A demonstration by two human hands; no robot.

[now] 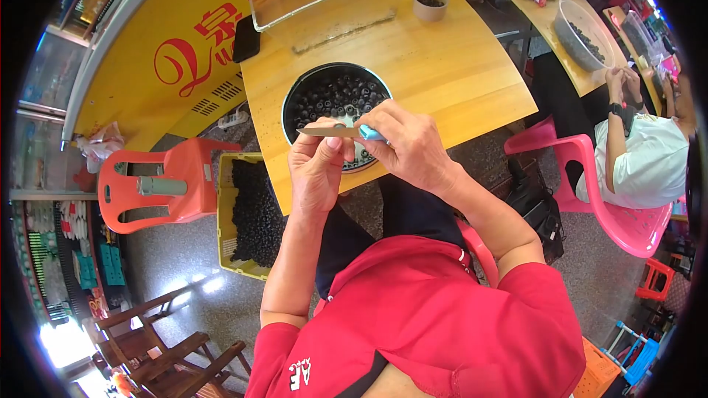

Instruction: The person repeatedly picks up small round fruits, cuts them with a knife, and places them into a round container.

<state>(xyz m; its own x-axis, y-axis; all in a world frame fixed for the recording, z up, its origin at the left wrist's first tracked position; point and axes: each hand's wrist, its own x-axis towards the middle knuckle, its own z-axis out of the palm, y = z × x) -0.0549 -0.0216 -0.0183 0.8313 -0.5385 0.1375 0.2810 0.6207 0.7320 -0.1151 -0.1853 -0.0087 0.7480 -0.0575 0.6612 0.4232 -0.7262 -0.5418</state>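
Observation:
My right hand is closed around the light-blue handle of a knife. Its blade points left, lying across the fingertips of my left hand. Thumb and fingers of that left hand are pinched together; whatever small thing they hold is hidden by the fingers and blade. Just beyond and below both hands stands a dark-rimmed round bowl. Many small, dark, round pieces lie in it, with a paler patch near my fingers.
The bowl stands on a wooden table with a phone, a clear bin and a small cup. A yellow crate of dark pieces is below left, by an orange chair. Rightward, a person sits on a pink chair.

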